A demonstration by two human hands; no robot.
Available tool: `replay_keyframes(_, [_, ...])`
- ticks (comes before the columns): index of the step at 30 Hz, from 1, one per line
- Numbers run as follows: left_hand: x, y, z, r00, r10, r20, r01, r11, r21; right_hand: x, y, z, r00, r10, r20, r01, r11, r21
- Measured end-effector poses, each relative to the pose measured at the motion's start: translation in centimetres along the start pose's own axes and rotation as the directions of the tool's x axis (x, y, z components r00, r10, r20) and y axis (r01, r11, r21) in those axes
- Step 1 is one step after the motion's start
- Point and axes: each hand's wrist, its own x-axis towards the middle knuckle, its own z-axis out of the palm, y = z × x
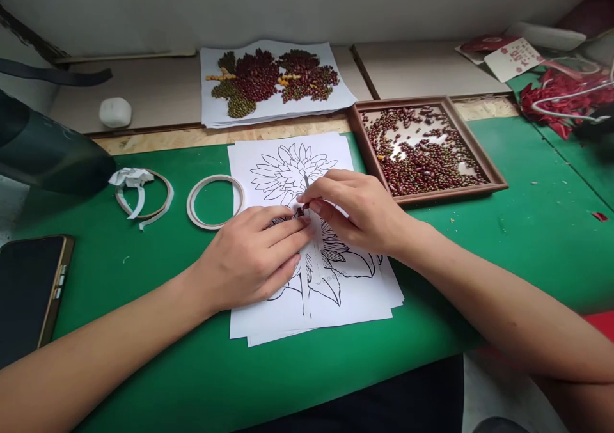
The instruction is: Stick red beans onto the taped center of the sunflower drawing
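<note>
Printed line drawings of sunflowers (352,299) lie in a small stack of paper before me. A pale strip of double-sided tape (314,254) runs down the top sheet's stem. My left hand (259,254) rests flat on the paper, fingers stretched toward the middle of the drawing. Just beyond those fingertips, my right hand (357,209) pinches a small dark bean (306,206) between thumb and forefinger, close to the sheet. A few dark bits show under the fingertips; my fingers partly hide them.
A brown-framed tray (426,197) of red and green beans stands at right. Behind lies a sheet with bean pictures (316,110). Tape rolls (192,212), a phone (31,292), a dark bottle (48,145) and a white case (115,112) are at left. Red shreds (559,103) lie far right.
</note>
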Motion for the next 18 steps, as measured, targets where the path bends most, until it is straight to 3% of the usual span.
replay_keyframes(7, [-0.09, 0.03, 0.13, 1.000, -0.025, -0.010, 0.025, 0.999, 0.030, 0.27, 0.15, 0.02, 0.989, 0.144, 0.035, -0.146, 0.987, 0.061])
replay_keyframes(18, [-0.09, -0.01, 0.10, 0.999, -0.021, -0.024, 0.022, 0.999, 0.049, 0.23, -0.06, -0.30, 0.982, 0.173, 0.081, -0.178, 0.982, 0.058])
